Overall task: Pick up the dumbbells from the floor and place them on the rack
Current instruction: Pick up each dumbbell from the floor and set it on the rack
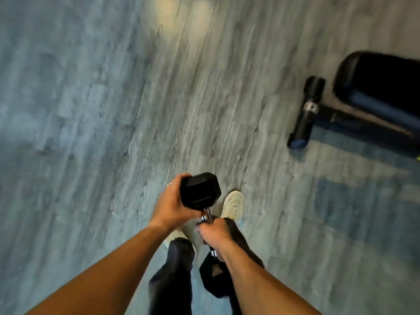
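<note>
I hold one black hex dumbbell (200, 190) off the floor in front of my legs, with both hands on it. My left hand (171, 204) cups the side of its upper black head. My right hand (214, 231) is wrapped around the chrome handle. The lower head (213, 277) hangs by my right forearm, partly hidden. No rack is in view.
A black padded bench (377, 94) with a black floor bar (306, 112) stands at the right. Grey wood-look flooring (102, 110) fills the rest of the view. My white shoe (233, 204) and dark trouser legs show below the dumbbell. The picture is motion-blurred.
</note>
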Tool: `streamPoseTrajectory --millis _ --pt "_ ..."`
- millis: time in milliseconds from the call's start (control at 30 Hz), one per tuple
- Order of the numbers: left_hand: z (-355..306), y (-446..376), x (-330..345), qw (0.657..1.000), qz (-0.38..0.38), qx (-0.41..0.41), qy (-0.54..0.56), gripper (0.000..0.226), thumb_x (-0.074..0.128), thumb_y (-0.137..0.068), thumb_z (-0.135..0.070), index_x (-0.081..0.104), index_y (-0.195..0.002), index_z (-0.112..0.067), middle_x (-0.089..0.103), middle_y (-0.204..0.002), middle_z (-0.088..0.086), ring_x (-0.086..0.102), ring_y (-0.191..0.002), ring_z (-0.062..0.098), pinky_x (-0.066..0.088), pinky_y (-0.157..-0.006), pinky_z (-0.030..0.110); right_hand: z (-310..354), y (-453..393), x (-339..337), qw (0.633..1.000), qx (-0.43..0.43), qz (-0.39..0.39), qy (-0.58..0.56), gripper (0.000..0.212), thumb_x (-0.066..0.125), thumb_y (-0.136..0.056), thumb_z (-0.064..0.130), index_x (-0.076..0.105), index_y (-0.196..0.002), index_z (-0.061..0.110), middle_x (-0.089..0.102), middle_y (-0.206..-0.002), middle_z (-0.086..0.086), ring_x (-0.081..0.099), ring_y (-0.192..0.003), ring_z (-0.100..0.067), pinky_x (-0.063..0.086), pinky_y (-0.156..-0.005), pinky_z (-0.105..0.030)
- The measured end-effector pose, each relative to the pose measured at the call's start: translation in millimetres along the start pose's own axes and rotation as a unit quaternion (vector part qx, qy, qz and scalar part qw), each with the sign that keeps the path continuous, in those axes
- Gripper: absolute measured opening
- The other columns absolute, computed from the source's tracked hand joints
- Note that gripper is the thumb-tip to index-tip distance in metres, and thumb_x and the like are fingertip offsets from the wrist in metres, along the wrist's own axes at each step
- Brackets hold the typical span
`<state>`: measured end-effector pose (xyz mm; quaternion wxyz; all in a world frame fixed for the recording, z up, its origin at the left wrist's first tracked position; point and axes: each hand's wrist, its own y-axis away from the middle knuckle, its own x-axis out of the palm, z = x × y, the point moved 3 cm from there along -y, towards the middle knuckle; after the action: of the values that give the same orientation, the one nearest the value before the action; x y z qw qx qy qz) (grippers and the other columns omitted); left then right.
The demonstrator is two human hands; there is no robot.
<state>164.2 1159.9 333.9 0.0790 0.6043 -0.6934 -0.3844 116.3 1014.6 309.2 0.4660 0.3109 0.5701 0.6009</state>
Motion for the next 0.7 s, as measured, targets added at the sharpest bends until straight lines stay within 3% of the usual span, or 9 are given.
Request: streamPoseTrajectory --millis 67,133,200,400,567,700 --pt "-59.3 37.8 -17.7 0.999 -0.011 0.025 -0.034 0.083 0.091 -0.044 -0.035 0.048 -0.114 -0.038 0.063 -0.103 -0.017 0.063 -0.097 0.0 0.055 -0.079 0.021 14.9 65.0 -26.6 1.0 -0.02 -0.018 0.003 0.01 0.064 -0.075 0.021 0.07 -0.082 0.015 0.064 -0.066 0.004 0.059 -0.067 -0.02 0.045 -0.057 -0.024" --pt "-110.8 76.1 -28.5 0.997 -0.017 0.041 -0.059 0.079 0.089 -0.042 -0.042 0.048 -0.109 -0.04 0.063 -0.1 -0.02 0.063 -0.092 -0.002 0.054 -0.074 0.019 18.2 120.4 -51.9 0.999 -0.033 -0.04 0.002 0.016 0.062 -0.076 0.024 0.07 -0.087 0.017 0.067 -0.076 0.001 0.064 -0.077 -0.025 0.052 -0.068 -0.03" --pt "-150.7 104.9 -31.1 0.995 -0.008 0.069 -0.077 0.078 0.089 -0.041 -0.045 0.049 -0.107 -0.04 0.063 -0.1 -0.018 0.063 -0.092 -0.002 0.056 -0.075 0.024 15.4 163.6 -71.7 0.997 -0.046 -0.064 -0.013 0.013 0.06 -0.072 0.028 0.068 -0.079 0.021 0.073 -0.088 -0.004 0.069 -0.089 -0.029 0.055 -0.08 -0.036" --pt "-245.9 149.9 6.6 0.96 0.089 0.199 -0.177 0.074 0.088 -0.042 -0.044 0.049 -0.104 -0.034 0.064 -0.091 -0.017 0.064 -0.082 0.007 0.053 -0.069 0.027 -34.0 240.3 -121.7 0.976 -0.05 -0.142 -0.16 0.024 0.055 -0.064 0.028 0.069 -0.081 0.018 0.074 -0.087 -0.007 0.069 -0.084 -0.029 0.054 -0.072 -0.034" --pt "-294.9 198.5 89.6 0.877 0.24 0.295 -0.294 0.072 0.083 -0.044 -0.05 0.044 -0.103 -0.037 0.064 -0.085 -0.017 0.064 -0.078 0.01 0.053 -0.064 0.028 -120.4 273.2 -136.3 0.928 -0.019 -0.198 -0.314 0.027 0.058 -0.066 0.026 0.07 -0.088 0.014 0.066 -0.073 -0.008 0.059 -0.066 -0.027 0.048 -0.062 -0.036" --pt "-319.8 253.4 161.8 0.799 0.329 0.37 -0.341 0.077 0.085 -0.045 -0.046 0.044 -0.109 -0.035 0.063 -0.095 -0.014 0.064 -0.086 0.014 0.053 -0.07 0.031 -186.4 309.5 -152.7 0.876 -0.002 -0.243 -0.418 0.01 0.067 -0.065 0.025 0.066 -0.073 0.019 0.06 -0.058 -0.003 0.055 -0.053 -0.022 0.046 -0.05 -0.03"
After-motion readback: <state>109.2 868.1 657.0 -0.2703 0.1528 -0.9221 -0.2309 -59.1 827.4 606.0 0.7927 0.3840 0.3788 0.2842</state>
